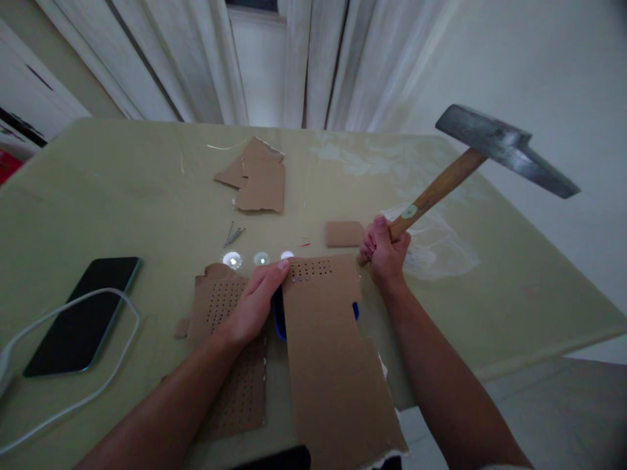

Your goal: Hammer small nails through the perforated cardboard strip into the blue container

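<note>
My right hand (385, 251) is closed around the wooden handle of a hammer (438, 186), whose metal head is raised up and to the right. The thumb of my left hand (259, 297) presses on the upper left corner of a long cardboard piece (326, 339); its other fingers are partly hidden. Rows of small holes run along that piece's top edge, with several small shiny spots in the lower row. Beneath the cardboard, parts of a blue object (279, 316) show. A second cardboard sheet (235, 391), full of holes, lies under my left forearm.
On the greenish table (147, 215) lie several nails (234, 235), torn cardboard scraps (262, 183), a small cardboard rectangle (343, 234) and a clear plastic bag (438, 251). A phone (85, 316) and a white cable (130, 339) are at left. Curtains (196, 59) hang behind the table.
</note>
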Available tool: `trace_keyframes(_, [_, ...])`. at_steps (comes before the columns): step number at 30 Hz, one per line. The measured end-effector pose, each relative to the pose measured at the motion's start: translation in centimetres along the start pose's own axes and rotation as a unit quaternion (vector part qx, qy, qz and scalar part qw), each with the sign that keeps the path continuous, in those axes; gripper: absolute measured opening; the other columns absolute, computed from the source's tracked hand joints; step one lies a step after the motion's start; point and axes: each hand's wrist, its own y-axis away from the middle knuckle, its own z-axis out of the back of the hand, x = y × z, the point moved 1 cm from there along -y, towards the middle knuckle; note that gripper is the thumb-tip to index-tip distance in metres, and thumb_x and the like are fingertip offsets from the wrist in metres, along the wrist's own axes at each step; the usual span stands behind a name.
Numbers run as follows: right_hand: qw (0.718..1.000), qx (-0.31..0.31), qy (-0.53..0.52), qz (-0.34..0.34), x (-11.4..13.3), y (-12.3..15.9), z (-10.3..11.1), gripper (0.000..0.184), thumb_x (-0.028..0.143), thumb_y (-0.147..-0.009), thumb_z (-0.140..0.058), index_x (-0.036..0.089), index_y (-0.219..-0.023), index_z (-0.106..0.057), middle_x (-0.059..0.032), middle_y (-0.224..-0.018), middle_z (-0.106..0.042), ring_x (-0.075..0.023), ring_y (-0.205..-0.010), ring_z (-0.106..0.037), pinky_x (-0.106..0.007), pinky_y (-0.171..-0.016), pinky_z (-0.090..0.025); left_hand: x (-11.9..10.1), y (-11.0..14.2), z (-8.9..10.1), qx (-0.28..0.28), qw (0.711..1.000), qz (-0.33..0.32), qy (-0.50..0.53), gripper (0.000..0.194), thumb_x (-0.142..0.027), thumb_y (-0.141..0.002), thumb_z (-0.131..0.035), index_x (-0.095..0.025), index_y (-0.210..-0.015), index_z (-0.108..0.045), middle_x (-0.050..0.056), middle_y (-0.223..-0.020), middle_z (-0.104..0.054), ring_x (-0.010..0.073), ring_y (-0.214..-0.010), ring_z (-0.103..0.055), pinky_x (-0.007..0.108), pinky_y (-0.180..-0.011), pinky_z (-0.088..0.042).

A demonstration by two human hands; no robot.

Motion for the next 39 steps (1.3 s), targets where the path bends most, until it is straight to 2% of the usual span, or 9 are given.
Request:
trace_keyframes(9, [1.000, -0.004, -0.012, -0.003, -0.2, -0.2, 0.1, 0.070, 0.072, -0.087, -0.079, 0.022, -0.065, -0.036, 0.0083, -0.051, -0.033, -0.0036, -0.038, -0.028, -0.020, -0.034, -0.023, -0.8, -0.1, -0.2, -0.026, 0.999, 0.016, 0.014, 0.050, -0.069, -0.094, -0.071, -0.022, -0.091, -0.087, 0.004, -0.082, -0.078, 0.0224, -0.083, -0.072, 0.031, -0.086, -0.062])
trace_keyframes(14, [1.000, -0.003, -0.017, -0.003, -0.3, -0.2, 0.2, 0.068, 0.070, -0.089, -0.079, 0.022, -0.065, -0.037, 0.0083, -0.052, -0.033, -0.0041, -0.038, -0.028, -0.020, -0.034, -0.024, -0.4, -0.3, 0.0, -0.035, 0.999, -0.010, 0.016, 0.046, -0.066, -0.094, -0.072, -0.022, -0.084, -0.084, 0.003, -0.080, -0.076, 0.0215, -0.079, -0.070, 0.033, -0.085, -0.062])
trace_keyframes(19, [1.000, -0.002, 0.008, -0.007, -0.1, 0.0, 0.1, 0.070, 0.075, -0.088, -0.077, 0.023, -0.066, -0.036, 0.0077, -0.051, -0.034, -0.0047, -0.039, -0.029, -0.021, -0.035, -0.025, -0.5, -0.3, 0.0, -0.058, 0.998, -0.022, -0.007, 0.043, -0.062, -0.095, -0.071, -0.024, -0.076, -0.080, 0.002, -0.073, -0.070, 0.0232, -0.079, -0.068, 0.036, -0.086, -0.062])
trace_keyframes(27, [1.000, 0.011, -0.008, -0.013, 0.2, -0.1, 0.0, 0.073, 0.077, -0.084, -0.079, 0.022, -0.063, -0.036, 0.0082, -0.050, -0.031, -0.0040, -0.037, -0.027, -0.021, -0.034, -0.022, -1.2, -0.2, -0.5, -0.043, 0.999, -0.010, -0.018, 0.045, -0.062, -0.094, -0.066, -0.022, -0.079, -0.082, 0.004, -0.077, -0.073, 0.0259, -0.085, -0.070, 0.037, -0.083, -0.062])
trace_keyframes(39, [1.000, 0.009, 0.006, -0.017, 0.4, 0.0, 0.0, 0.072, 0.078, -0.085, -0.077, 0.023, -0.064, -0.036, 0.0082, -0.050, -0.032, -0.0043, -0.037, -0.026, -0.021, -0.033, -0.022, -0.5, -0.3, 0.0, -0.048, 0.999, 0.014, -0.011, 0.049, -0.065, -0.095, -0.067, -0.020, -0.086, -0.083, 0.005, -0.082, -0.076, 0.0272, -0.095, -0.073, 0.035, -0.087, -0.061])
